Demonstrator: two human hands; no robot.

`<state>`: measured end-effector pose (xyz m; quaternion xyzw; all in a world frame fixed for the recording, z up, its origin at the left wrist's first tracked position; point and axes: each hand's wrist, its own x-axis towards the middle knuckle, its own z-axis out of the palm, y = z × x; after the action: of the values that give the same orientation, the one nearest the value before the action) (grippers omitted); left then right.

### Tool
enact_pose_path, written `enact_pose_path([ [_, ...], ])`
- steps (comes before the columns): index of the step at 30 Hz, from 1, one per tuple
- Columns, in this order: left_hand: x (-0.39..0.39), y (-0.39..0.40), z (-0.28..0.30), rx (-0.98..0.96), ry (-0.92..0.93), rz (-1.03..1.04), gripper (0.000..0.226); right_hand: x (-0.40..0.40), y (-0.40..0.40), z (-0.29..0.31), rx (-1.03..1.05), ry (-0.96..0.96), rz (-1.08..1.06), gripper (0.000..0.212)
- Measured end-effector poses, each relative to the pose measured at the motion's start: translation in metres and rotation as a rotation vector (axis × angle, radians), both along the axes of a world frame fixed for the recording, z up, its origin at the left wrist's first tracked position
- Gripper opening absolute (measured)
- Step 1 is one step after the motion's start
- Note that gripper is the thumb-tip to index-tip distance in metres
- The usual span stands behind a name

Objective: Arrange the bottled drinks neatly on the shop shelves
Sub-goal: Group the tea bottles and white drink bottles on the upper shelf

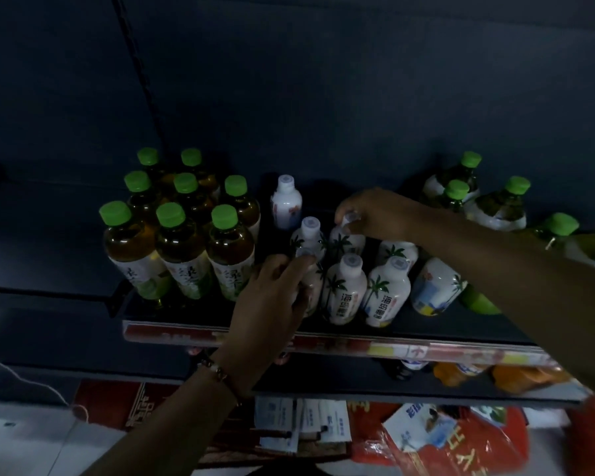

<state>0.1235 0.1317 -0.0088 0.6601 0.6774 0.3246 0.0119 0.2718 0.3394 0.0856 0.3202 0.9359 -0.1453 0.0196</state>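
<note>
On the shelf (172, 305), left hand (272, 297) grips a near white bottle (308, 283), right hand (371, 214) pinches a far bottle's cap (350, 218); one nudge could topple packed neighbours (344, 290).

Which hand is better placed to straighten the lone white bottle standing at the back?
Right. The right hand pinches a bottle cap beside the lone white bottle; the left hand grips a front-row bottle, farther away.
</note>
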Motion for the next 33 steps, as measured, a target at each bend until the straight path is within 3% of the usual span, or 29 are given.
enact_pose_path([
  [12,-0.012,-0.001,-0.002,0.035,0.052,-0.079,0.055,0.029,-0.081,0.015,-0.020,0.148,-0.209,0.045],
  [15,-0.012,-0.001,0.000,0.045,0.064,-0.066,0.054,0.036,-0.110,0.008,-0.097,0.082,-0.196,0.054],
  [21,-0.008,-0.005,0.007,0.030,0.073,-0.066,0.058,0.031,-0.119,-0.010,0.051,0.166,-0.234,0.049],
  [25,0.007,-0.001,0.015,0.078,0.282,0.017,0.075,0.051,-0.118,-0.007,0.017,0.285,-0.309,0.060],
  [29,0.022,0.022,0.024,0.130,0.442,-0.085,0.088,0.080,-0.111,-0.015,0.022,0.181,-0.419,0.062],
  [33,0.028,0.034,0.019,0.087,0.453,-0.090,0.077,0.089,-0.104,-0.025,0.017,0.247,-0.395,0.058],
])
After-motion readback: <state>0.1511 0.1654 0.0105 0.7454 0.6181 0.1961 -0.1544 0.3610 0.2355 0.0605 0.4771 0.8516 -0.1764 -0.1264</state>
